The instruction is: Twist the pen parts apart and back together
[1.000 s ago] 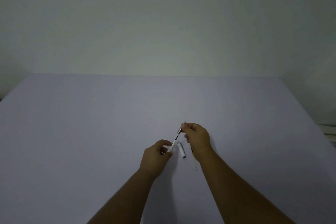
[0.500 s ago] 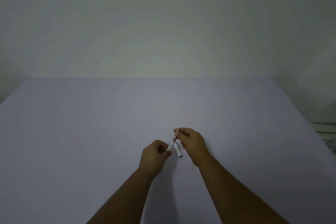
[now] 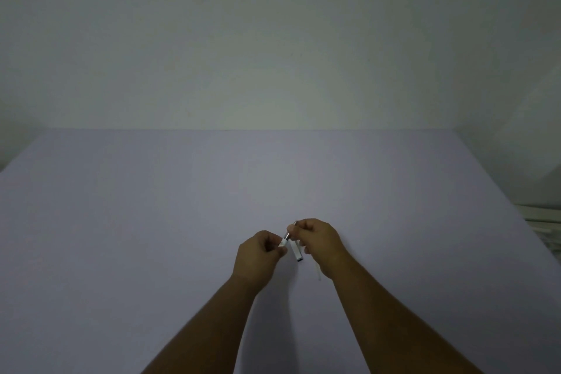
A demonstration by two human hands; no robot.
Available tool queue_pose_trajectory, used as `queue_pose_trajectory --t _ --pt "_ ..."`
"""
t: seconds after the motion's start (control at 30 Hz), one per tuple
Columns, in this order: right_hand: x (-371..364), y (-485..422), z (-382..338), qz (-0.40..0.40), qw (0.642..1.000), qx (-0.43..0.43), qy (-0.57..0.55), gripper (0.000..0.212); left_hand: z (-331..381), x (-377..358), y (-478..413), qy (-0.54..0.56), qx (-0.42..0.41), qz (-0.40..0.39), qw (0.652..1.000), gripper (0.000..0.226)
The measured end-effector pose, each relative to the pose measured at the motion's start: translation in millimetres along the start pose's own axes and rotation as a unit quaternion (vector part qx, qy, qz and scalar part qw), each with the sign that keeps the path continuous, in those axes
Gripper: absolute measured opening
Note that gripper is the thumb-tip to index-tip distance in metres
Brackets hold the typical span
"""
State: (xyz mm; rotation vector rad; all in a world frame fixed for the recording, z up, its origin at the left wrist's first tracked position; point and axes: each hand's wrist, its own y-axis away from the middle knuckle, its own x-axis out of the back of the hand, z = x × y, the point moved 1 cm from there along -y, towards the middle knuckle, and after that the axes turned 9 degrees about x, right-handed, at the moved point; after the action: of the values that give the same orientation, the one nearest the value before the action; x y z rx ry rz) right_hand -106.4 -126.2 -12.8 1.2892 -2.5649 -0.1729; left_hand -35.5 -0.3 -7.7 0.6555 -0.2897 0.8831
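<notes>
Two bare hands meet over a pale lilac bench (image 3: 151,222), working a small pen (image 3: 286,237) held between them. The left hand (image 3: 259,255) has its fingers curled round the pen's white lower end, while the right hand (image 3: 320,241), at about two o'clock from it, pinches the dark, metal-tipped upper end. The pen slants toward one o'clock. A white cap (image 3: 297,252) lies on the bench just beside the hands, between them. A thin pale strip (image 3: 317,272) shows under the right wrist; what it is cannot be told. A plain wall (image 3: 273,39) rises at twelve o'clock.
</notes>
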Motion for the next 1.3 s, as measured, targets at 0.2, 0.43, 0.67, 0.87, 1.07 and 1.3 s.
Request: queue_pose_trajectory --t 0.2,0.43,0.67,0.87,1.07,1.3 --pt "-6.5 -1.0 -1.1 0.018 0.999 -0.016 -0.031 0.013 3.5 -1.6 1.4 -0.016 -0.01 0.007 1.0 0.004" --pt "-2.7 -0.5 -5.2 0.012 0.999 -0.031 -0.03 0.024 4.7 -0.7 0.7 -0.024 -0.011 0.01 1.0 0.005" --pt "-1.0 0.0 -5.6 0.025 0.998 -0.057 0.001 0.033 9.0 -4.6 1.1 -0.038 -0.02 0.011 0.999 0.005" --pt "0.7 1.5 -4.1 0.016 0.998 -0.05 -0.031 0.02 8.1 -5.0 0.5 -0.05 -0.019 0.008 0.999 0.008" --pt "0.0 4.6 -4.2 0.0 0.993 -0.057 -0.107 0.001 6.7 -1.4 -0.2 -0.058 -0.015 0.014 0.998 0.012" --pt "-1.6 6.0 -4.2 0.005 0.995 -0.059 -0.079 0.011 6.7 -1.5 2.5 -0.057 -0.016 -0.003 0.998 0.014"
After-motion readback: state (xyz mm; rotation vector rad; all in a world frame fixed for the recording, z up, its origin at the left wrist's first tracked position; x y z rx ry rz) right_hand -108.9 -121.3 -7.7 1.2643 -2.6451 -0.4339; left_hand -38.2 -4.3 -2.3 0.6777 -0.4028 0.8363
